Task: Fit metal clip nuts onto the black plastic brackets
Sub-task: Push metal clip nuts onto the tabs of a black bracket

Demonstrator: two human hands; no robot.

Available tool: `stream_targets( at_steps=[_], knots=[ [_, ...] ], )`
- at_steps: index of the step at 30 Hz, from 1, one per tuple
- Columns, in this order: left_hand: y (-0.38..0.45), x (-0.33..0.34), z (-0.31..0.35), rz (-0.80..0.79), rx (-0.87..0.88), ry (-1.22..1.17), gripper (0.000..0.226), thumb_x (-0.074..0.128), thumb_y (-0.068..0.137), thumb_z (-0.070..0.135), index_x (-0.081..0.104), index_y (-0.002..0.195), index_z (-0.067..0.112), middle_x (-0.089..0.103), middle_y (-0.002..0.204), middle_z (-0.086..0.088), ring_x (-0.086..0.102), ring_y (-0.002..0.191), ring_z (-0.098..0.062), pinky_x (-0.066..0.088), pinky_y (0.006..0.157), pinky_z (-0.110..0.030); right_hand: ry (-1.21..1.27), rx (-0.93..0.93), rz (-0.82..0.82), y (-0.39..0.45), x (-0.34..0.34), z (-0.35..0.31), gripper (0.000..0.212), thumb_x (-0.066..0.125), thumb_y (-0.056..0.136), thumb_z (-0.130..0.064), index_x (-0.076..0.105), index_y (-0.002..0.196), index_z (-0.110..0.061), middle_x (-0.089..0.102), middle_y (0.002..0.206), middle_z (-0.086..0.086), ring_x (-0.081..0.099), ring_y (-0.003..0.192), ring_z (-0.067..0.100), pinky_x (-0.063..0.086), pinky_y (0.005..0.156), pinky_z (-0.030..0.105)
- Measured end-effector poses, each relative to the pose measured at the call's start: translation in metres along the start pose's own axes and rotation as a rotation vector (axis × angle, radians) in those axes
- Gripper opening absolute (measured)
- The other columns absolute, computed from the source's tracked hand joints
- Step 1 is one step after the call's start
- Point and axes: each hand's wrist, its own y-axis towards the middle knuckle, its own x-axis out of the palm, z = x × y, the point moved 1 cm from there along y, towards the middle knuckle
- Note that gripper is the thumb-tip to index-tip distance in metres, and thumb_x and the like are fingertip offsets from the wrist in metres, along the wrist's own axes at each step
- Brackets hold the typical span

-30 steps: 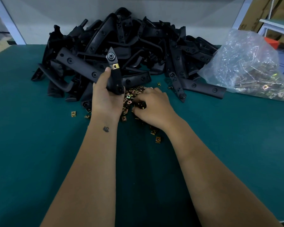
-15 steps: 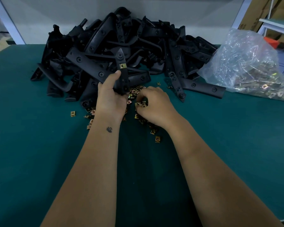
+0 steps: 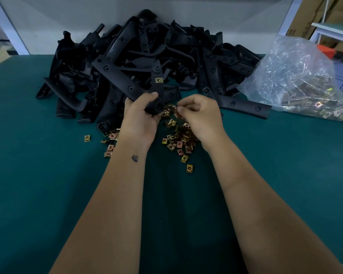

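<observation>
Green felt table [image 3: 48, 194] bare near front edge, left hand [image 3: 141, 117] gripping ribbed black bracket [image 3: 156, 89], right hand [image 3: 200, 115] pinching brass clip nut [image 3: 176, 115], fingers curled.

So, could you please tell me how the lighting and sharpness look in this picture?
Head view: dim overall, the black bracket pile loses detail; glare sparkles on the plastic bag; wide-angle bending shows at the edges; the right hand fingertips are slightly soft.
</observation>
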Motion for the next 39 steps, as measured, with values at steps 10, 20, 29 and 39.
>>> stream_targets(
  at_steps=[10, 20, 29, 39],
  knots=[
    [0.000, 0.001, -0.002, -0.034, -0.011, -0.018, 0.028, 0.058, 0.092, -0.002, 0.045, 0.112, 0.013, 0.061, 0.110, -0.007, 0.060, 0.098, -0.021, 0.055, 0.067, -0.026, 0.466, 0.119, 0.025, 0.002, -0.007, 0.000, 0.019, 0.060, 0.090, 0.010, 0.067, 0.097, -0.006, 0.070, 0.087, 0.011, 0.069, 0.073, 0.011, 0.056, 0.071, 0.022],
    [-0.004, 0.007, -0.010, -0.103, -0.028, 0.001, 0.027, 0.057, 0.092, -0.004, 0.050, 0.110, 0.015, 0.067, 0.109, -0.006, 0.066, 0.100, -0.020, 0.056, 0.075, -0.030, 0.430, 0.108, -0.006, 0.002, -0.004, -0.003, 0.032, 0.058, 0.088, 0.012, 0.071, 0.097, -0.015, 0.068, 0.081, -0.003, 0.071, 0.080, 0.014, 0.058, 0.087, 0.032],
    [-0.003, 0.008, -0.011, -0.168, -0.112, -0.042, 0.036, 0.053, 0.092, -0.003, 0.048, 0.125, 0.010, 0.064, 0.114, -0.011, 0.063, 0.101, -0.022, 0.056, 0.078, -0.031, 0.608, 0.210, -0.019, 0.003, -0.008, -0.003, 0.014, 0.063, 0.091, 0.000, 0.071, 0.094, -0.011, 0.076, 0.087, 0.007, 0.073, 0.084, 0.020, 0.059, 0.078, 0.029],
    [-0.003, 0.008, -0.009, -0.184, -0.118, -0.048, 0.037, 0.048, 0.092, -0.004, 0.046, 0.125, 0.012, 0.059, 0.122, -0.014, 0.060, 0.108, -0.026, 0.053, 0.088, -0.032, 0.581, 0.209, -0.086, 0.002, -0.006, -0.005, 0.010, 0.063, 0.092, -0.004, 0.069, 0.089, -0.012, 0.074, 0.084, 0.003, 0.070, 0.076, 0.015, 0.057, 0.072, 0.026]
  ],
)
